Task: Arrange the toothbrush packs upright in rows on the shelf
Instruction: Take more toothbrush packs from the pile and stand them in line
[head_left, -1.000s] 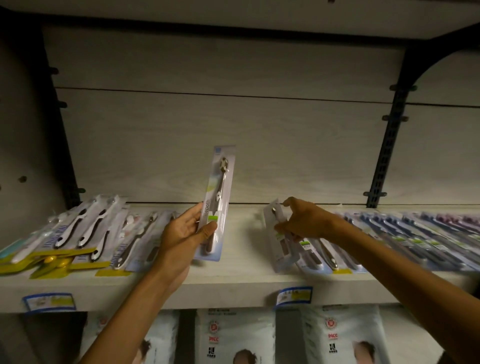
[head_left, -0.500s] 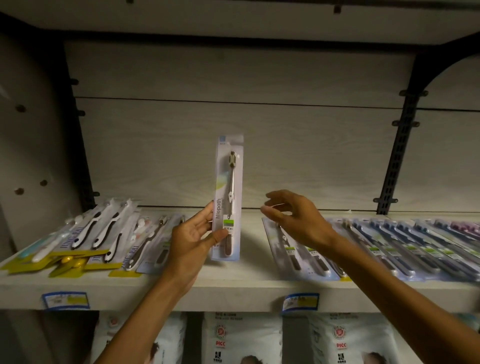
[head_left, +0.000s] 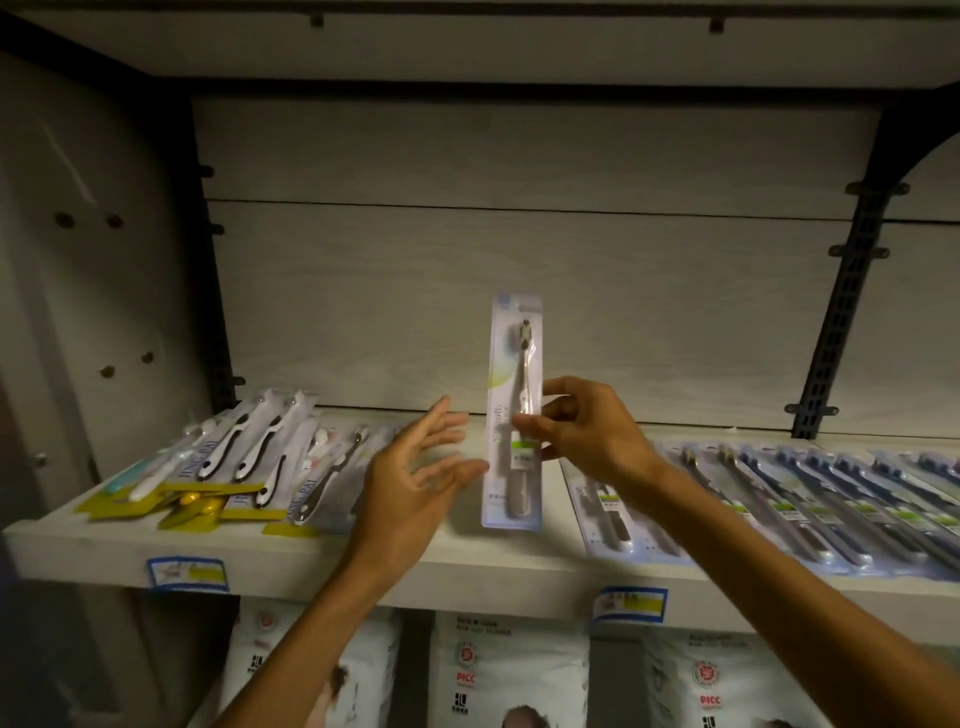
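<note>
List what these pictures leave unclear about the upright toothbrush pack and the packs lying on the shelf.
- Upright pack, head view: its middle is hidden by the right hand; its print is too blurred to read.
- Right-hand row of packs: cut off by the frame edge.
- Left pile: overlapping packs prevent a count.

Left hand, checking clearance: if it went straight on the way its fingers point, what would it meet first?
Probably the upright clear-and-blue toothbrush pack held by the right hand; the left hand points right-forward, though depth is unclear.

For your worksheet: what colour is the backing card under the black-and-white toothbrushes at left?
Yellow card, clearest in the head view.
</note>
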